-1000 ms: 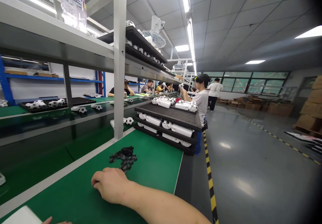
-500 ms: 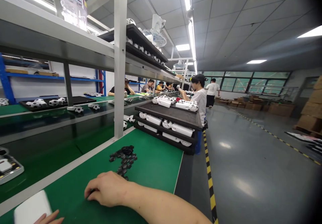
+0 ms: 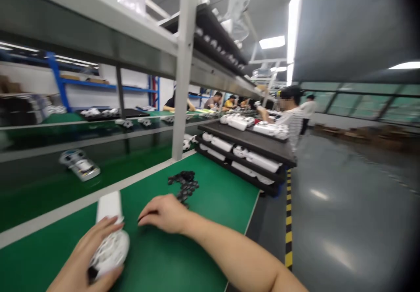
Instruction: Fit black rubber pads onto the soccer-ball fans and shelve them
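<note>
My left hand (image 3: pixel 82 257) is wrapped around a white plastic housing (image 3: pixel 110 206), fingers on top and thumb along the near side. The housing has a long smooth body and a round openwork football-patterned end, with a black patch low on its left side. To the right, my right hand (image 3: pixel 167 213) is closed in a pinch just above the green bench top (image 3: pixel 157 257). A small dark piece shows at its fingertips, though blur softens it. Beyond that hand lies a loose pile of small black pieces (image 3: pixel 187 182).
Stacked black trays (image 3: pixel 246 138) of white housings stand at the bench's far end. A shelf post (image 3: pixel 185 73) rises behind the pile. A partly assembled unit (image 3: pixel 79 165) lies on the conveyor at left. A co-worker in stripes (image 3: pixel 292 112) is beyond the trays.
The view has swung left and down, bringing my left hand and more of the housing into sight. My right hand stays pinched, near the black pieces. The conveyor unit now shows whole.
</note>
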`<state>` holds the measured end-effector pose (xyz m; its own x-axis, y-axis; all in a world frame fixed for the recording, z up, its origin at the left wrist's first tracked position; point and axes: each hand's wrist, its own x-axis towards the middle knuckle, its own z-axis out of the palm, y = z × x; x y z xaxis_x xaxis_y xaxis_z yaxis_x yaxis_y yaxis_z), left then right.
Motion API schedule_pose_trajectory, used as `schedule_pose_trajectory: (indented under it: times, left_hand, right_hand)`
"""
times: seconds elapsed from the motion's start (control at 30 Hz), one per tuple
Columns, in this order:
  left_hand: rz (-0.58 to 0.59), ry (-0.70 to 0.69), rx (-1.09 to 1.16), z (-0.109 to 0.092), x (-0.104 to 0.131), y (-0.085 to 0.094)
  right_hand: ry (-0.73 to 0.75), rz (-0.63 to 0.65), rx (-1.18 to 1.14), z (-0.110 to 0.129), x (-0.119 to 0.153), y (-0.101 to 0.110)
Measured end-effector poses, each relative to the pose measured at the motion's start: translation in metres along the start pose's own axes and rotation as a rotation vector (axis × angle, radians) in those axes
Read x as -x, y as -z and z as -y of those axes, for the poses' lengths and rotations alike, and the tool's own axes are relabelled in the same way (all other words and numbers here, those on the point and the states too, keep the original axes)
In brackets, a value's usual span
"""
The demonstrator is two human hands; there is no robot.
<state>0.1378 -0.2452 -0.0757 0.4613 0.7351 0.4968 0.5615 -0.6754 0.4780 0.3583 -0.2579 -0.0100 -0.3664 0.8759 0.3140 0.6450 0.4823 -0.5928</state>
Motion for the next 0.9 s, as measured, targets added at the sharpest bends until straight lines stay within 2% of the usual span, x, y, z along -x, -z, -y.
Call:
schedule_pose_trajectory:
  times: [0.07, 0.13, 0.2, 0.33, 0.5, 0.6, 0.67, 0.77, 0.9]
  left_hand:
    - [0.062, 0.105, 0.049, -0.027, -0.002, 0.015]
    - [0.156, 0.155, 0.089, -0.044, -0.008, 0.026]
    - [0.23, 0.196, 0.131, -0.053, -0.013, 0.034]
    - [0.287, 0.224, 0.184, -0.06, -0.013, 0.044]
    - [0.274, 0.231, 0.187, -0.062, -0.011, 0.043]
    - [0.259, 0.24, 0.179, -0.061, -0.011, 0.042]
    - [0.261, 0.248, 0.178, -0.061, -0.012, 0.041]
    - [0.253, 0.247, 0.183, -0.059, -0.013, 0.04]
    - [0.21, 0.224, 0.203, -0.059, -0.012, 0.039]
  right_hand:
    - [-0.072, -0.07, -0.13, 0.006, 0.004, 0.001]
    - [-0.138, -0.138, -0.191, 0.009, 0.006, 0.003]
    - [-0.085, -0.14, -0.153, 0.01, 0.006, 0.005]
    - [-0.003, -0.035, -0.028, 0.01, 0.007, 0.005]
    - [-0.094, -0.033, 0.107, 0.004, 0.007, 0.005]
    - [-0.178, -0.018, 0.149, 0.001, 0.007, 0.014]
    - [-0.243, 0.059, 0.127, -0.001, 0.008, 0.023]
    - [-0.323, 0.268, 0.058, -0.003, 0.011, 0.036]
    - [-0.29, 0.437, 0.045, 0.0, 0.016, 0.042]
